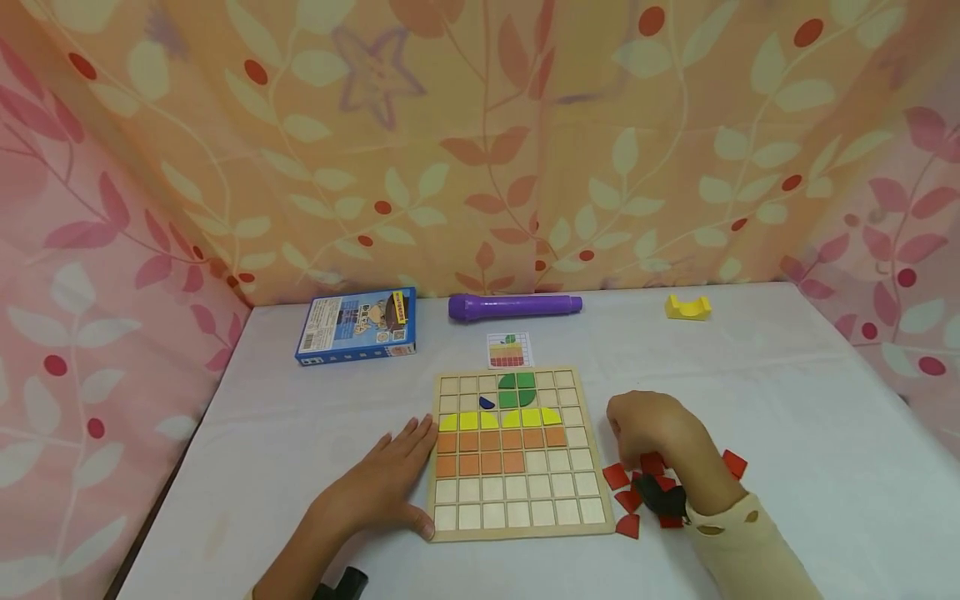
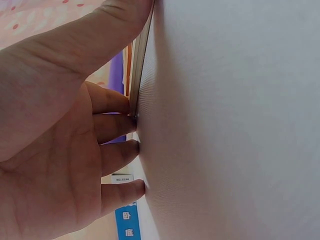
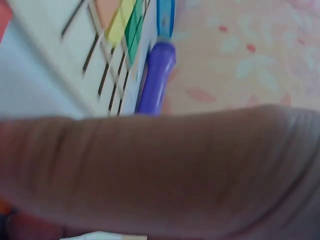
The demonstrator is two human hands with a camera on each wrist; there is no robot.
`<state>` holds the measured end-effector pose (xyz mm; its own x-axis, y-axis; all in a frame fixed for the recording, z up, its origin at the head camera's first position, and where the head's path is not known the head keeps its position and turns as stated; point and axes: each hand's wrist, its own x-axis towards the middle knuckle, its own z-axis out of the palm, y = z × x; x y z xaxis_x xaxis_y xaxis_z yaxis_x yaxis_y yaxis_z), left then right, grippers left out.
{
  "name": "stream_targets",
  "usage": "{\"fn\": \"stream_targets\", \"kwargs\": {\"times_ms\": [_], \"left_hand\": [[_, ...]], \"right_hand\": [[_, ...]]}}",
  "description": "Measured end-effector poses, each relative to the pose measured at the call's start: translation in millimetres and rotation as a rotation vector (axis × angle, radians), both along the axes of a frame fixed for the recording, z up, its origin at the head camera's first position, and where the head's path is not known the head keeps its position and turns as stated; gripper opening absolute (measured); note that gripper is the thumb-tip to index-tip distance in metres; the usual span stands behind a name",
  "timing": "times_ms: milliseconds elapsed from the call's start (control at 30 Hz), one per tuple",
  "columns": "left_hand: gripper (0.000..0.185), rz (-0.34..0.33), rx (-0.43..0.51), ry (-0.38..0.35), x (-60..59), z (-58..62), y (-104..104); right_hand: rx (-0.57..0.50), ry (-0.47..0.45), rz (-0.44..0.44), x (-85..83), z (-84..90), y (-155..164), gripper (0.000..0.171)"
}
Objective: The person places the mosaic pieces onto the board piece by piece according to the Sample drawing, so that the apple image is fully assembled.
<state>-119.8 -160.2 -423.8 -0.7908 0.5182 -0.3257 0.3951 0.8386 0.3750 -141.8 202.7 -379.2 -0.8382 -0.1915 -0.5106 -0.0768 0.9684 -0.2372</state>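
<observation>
A wooden grid board [image 1: 517,535] lies on the white table, with green, yellow and orange tiles filling its upper rows and one blue piece [image 1: 487,403]. My left hand [image 1: 382,483] lies flat against the board's left edge, thumb at the bottom left corner; the left wrist view shows its fingertips [image 2: 120,127] touching the board edge [image 2: 142,60]. My right hand [image 1: 652,429] hovers curled over a scatter of red tiles [image 1: 617,476] just right of the board. What its fingers hold is hidden. In the right wrist view a blurred finger [image 3: 160,170] covers most of the frame.
A small picture card [image 1: 509,350] lies behind the board. Farther back are a blue box [image 1: 357,325], a purple torch [image 1: 513,306] and a yellow block [image 1: 687,307]. Patterned curtains close off the table's back and sides.
</observation>
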Motion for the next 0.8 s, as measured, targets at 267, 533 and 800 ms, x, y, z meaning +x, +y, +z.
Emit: {"fn": "stream_targets", "kwargs": {"times_ms": [267, 533, 800], "left_hand": [[0.133, 0.020, -0.003, -0.015, 0.1, 0.7, 1.0], [0.133, 0.016, -0.006, -0.013, 0.1, -1.0, 0.4], [0.134, 0.013, -0.003, -0.005, 0.4, 0.8, 0.6]], "right_hand": [[-0.165, 0.054, -0.030, -9.2, -8.8, 10.4, 0.020], [-0.212, 0.112, 0.008, -11.6, -6.6, 6.0, 0.024], [-0.266, 0.154, 0.074, -11.8, 0.9, -3.0, 0.023]]}}
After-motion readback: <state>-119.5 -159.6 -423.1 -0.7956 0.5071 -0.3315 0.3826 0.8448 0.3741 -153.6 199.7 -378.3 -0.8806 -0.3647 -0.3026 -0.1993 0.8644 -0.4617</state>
